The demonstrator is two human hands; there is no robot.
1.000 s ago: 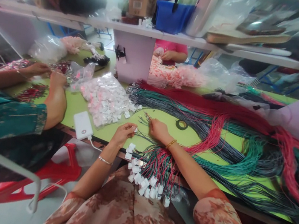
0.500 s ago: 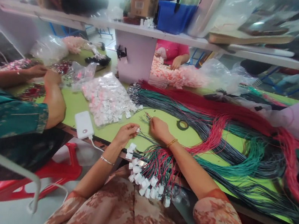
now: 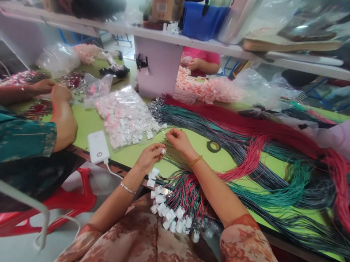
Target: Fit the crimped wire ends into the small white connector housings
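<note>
My left hand [image 3: 150,157] pinches a small white connector housing [image 3: 163,151] between thumb and fingertips, with dark wires trailing right from it. Just above and to the right, my right hand [image 3: 179,142] is closed in a pinch at a thin wire, whose pale tip [image 3: 163,132] pokes out left of the fingers. The two hands are apart. Below them, a bunch of red, green and black wires [image 3: 188,184] hangs over the table's front edge, with several white housings [image 3: 177,216] on its ends. A clear bag of white housings [image 3: 127,116] lies beyond my left hand.
Long bundles of red wires [image 3: 224,116] and dark wires cover the table's right side. A roll of black tape [image 3: 213,146] lies right of my right hand. A white power bank [image 3: 97,147] sits at the front edge. Co-workers' hands are at left and across. A shelf [image 3: 118,28] spans above.
My right hand has moved left and slightly up, toward the bag of housings. My left hand has barely moved and still pinches the connector housing. The co-worker across has raised a hand.
</note>
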